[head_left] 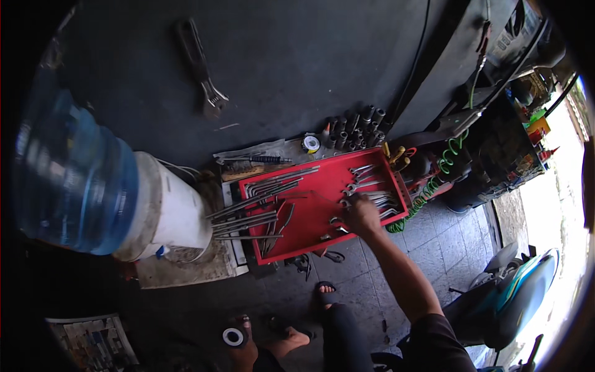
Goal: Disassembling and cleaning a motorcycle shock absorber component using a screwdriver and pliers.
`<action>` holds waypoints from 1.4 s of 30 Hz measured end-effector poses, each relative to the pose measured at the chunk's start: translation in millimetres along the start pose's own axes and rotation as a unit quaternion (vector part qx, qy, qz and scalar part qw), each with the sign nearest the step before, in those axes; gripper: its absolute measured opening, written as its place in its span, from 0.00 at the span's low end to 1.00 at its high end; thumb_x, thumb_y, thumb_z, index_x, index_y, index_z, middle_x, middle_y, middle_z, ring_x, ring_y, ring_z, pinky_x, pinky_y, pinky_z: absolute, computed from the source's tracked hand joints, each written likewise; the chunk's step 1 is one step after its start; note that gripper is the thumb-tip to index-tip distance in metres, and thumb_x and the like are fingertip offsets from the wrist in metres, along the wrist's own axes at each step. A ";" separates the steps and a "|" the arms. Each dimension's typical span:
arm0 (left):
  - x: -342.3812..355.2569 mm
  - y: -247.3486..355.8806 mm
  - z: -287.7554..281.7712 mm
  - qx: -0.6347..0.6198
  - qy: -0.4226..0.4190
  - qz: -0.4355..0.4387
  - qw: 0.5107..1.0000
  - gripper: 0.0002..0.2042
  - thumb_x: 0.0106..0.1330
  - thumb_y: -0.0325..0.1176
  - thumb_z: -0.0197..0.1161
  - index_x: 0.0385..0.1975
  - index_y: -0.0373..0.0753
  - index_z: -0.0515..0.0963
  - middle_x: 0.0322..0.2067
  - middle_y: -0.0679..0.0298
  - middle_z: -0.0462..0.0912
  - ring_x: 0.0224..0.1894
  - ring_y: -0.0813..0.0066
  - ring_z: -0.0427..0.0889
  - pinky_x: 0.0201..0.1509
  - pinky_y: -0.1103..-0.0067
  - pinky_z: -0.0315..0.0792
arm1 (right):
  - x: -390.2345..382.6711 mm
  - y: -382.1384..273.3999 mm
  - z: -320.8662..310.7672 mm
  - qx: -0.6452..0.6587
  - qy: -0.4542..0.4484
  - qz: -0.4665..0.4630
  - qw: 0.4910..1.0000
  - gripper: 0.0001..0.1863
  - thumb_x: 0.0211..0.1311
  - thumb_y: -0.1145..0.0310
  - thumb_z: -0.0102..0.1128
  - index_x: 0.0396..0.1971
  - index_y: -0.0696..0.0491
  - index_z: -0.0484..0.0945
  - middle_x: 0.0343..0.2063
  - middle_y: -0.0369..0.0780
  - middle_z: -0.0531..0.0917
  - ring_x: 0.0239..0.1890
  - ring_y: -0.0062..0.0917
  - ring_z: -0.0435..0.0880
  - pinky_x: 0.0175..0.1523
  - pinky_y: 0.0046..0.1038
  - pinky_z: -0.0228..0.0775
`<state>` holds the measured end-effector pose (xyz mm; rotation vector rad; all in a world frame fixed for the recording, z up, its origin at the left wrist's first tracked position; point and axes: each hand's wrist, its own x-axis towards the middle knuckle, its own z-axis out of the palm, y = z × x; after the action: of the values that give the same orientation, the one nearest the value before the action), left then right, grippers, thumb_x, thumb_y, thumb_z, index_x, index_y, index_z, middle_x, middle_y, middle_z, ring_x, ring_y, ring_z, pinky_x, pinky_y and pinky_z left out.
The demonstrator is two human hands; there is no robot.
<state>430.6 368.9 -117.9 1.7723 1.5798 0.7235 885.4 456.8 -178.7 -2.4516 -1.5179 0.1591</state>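
Observation:
My right hand [362, 215] reaches into a red tray [313, 214], over a row of wrenches [372, 183]. Its fingers look curled down among the wrench ends; what they grip, if anything, is hidden beneath the hand. Low in the view, my left hand [245, 352] is closed on a pale ring-shaped part [233, 337] with a dark centre, its thumb along the side. On the tray's left side lie several long bent metal rods [248, 218], some sticking out past the rim.
Behind the tray stand sockets [356, 130] and a tape roll [310, 144]. At left, a blue water jug [80, 180] sits on a white bucket [167, 208]. An adjustable wrench [203, 68] hangs on the dark wall. A green coiled hose [427, 192] and motorbike [520, 297] are right.

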 end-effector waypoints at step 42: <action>59.6 -89.4 74.5 -0.572 -0.056 0.158 0.803 0.08 0.71 0.30 0.62 0.44 0.34 0.75 0.31 0.67 0.72 0.33 0.80 0.68 0.39 0.80 0.65 | -203.3 -146.7 79.0 0.757 0.052 -0.181 0.626 0.25 0.60 0.61 0.73 0.45 0.56 0.66 0.40 0.53 0.83 0.39 0.36 0.86 0.43 0.35 0.82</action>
<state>437.9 426.0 -235.3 1.0681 0.4575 1.3235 649.3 350.0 -223.2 -0.7423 -0.9393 0.7896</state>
